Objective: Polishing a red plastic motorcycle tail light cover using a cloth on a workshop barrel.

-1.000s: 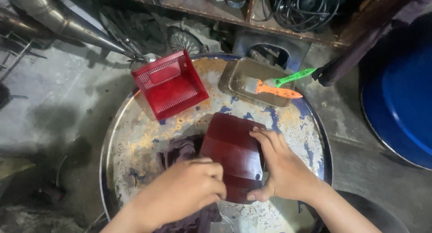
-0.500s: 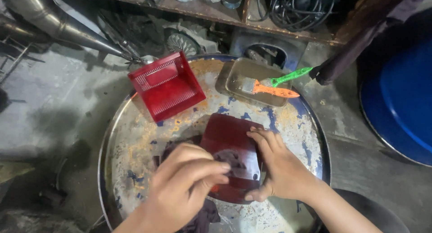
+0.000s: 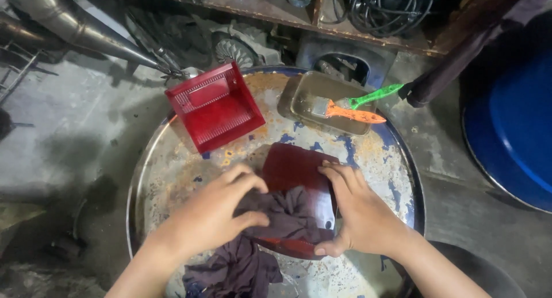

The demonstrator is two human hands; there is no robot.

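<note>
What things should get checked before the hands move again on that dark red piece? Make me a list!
1. Right hand steadies the dark red piece: ok, its palm and fingers lie flat on the right edge.
2. Left hand has the dark cloth: ok, the fingers press it onto the piece.
3. Piece rests on the drum top: ok, though its near edge is hidden.
4. Paintbrush out of the way: ok, it lies in the tray behind.
5. Red ribbed cover apart from the hands: ok.
6. Piece wiped clean all over: cannot tell.
</note>
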